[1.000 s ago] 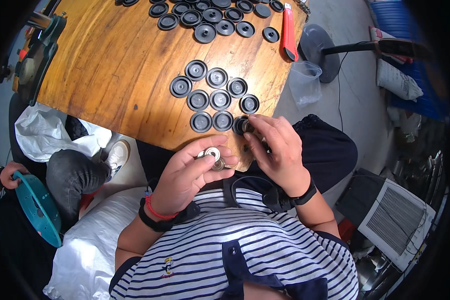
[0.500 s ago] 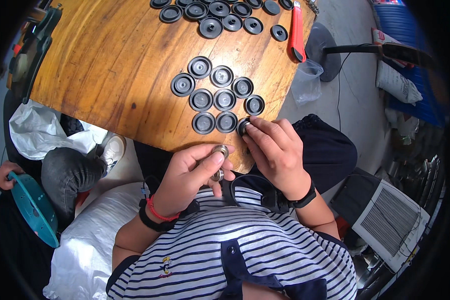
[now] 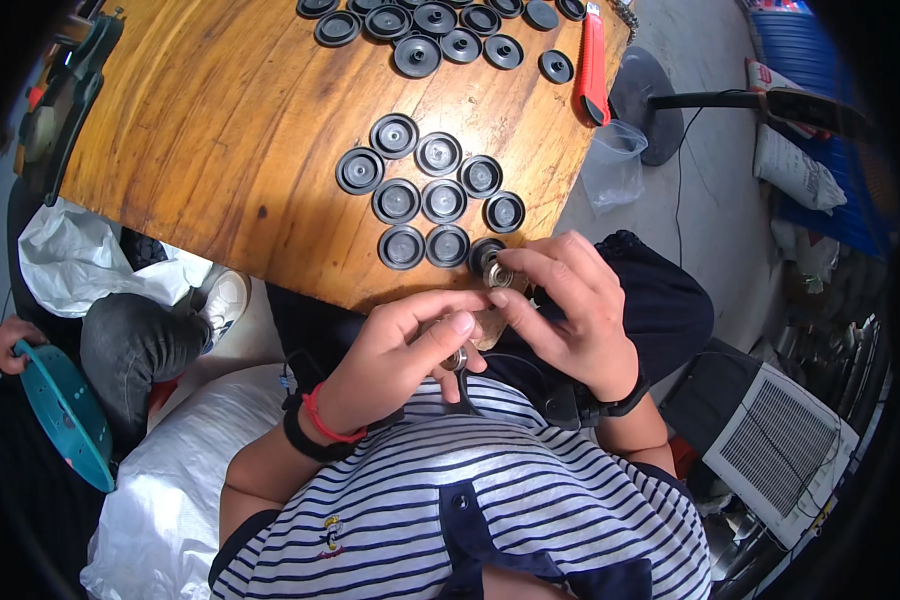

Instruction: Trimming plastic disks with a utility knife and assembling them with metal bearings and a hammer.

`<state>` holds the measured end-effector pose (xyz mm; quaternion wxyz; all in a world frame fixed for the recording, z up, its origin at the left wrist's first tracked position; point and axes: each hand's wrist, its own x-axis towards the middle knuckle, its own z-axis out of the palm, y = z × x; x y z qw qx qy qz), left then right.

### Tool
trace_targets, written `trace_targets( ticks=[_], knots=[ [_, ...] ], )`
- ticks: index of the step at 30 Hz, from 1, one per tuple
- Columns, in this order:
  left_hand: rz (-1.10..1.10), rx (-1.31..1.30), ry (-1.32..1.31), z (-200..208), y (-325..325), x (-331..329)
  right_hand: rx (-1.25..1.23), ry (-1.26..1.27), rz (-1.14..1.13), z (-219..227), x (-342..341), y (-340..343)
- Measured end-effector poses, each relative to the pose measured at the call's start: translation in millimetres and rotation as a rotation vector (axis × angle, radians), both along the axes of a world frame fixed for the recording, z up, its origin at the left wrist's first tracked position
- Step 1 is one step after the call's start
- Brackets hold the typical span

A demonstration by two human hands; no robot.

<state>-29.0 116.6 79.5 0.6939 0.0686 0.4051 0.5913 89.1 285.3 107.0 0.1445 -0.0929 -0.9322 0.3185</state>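
Observation:
My left hand [image 3: 395, 345] is closed at the table's near edge, its fingers curled around a small silver metal bearing [image 3: 455, 359]. Beside it, my right hand [image 3: 575, 320] pinches another ring-shaped bearing [image 3: 499, 272] between thumb and fingers. That bearing is just in front of a black round plastic cap [image 3: 484, 250], which it partly covers; whether they touch I cannot tell. Several more black caps [image 3: 444, 201] lie hollow side up in a loose cluster beyond my hands. None of these shows a bearing in it.
Farther back on the wooden table [image 3: 220, 150] lie several black caps [image 3: 417, 56] with raised centres. A red utility knife [image 3: 593, 65] rests by the right edge. At left, another person's hand [image 3: 15, 340] holds a teal plastic basin [image 3: 65, 415]. A white sack [image 3: 170, 500] sits at my left.
My right hand has left the nearest cap and now pinches a bearing in front of it. My left hand has moved slightly right, toward the right hand.

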Motion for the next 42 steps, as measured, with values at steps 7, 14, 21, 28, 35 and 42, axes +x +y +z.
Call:
trace_targets(
  ticks=[7,14,21,28,35,42],
  knots=[
    [0.012,-0.011,-0.101,-4.5,1.8,-2.3,0.176,-0.021,-0.146,-15.8,-13.3,21.3],
    [0.041,-0.004,-0.151,-4.8,2.7,-2.0,0.214,-0.054,-0.123,-16.8,-15.3,22.8],
    [0.045,0.043,-0.125,-6.7,0.6,-0.9,0.212,-0.059,-0.154,-22.6,-14.6,19.2],
    [0.269,0.140,-0.366,-14.9,-5.3,2.4,0.048,0.061,-0.014,3.4,-8.2,-1.2],
    [0.284,0.179,-0.386,-15.8,-21.3,-0.1,0.081,-0.093,0.215,-1.6,-14.7,-20.8],
    [0.261,0.262,-0.350,-18.0,-29.5,-9.4,0.012,-0.098,-0.007,4.1,-26.5,-13.2]
  ],
)
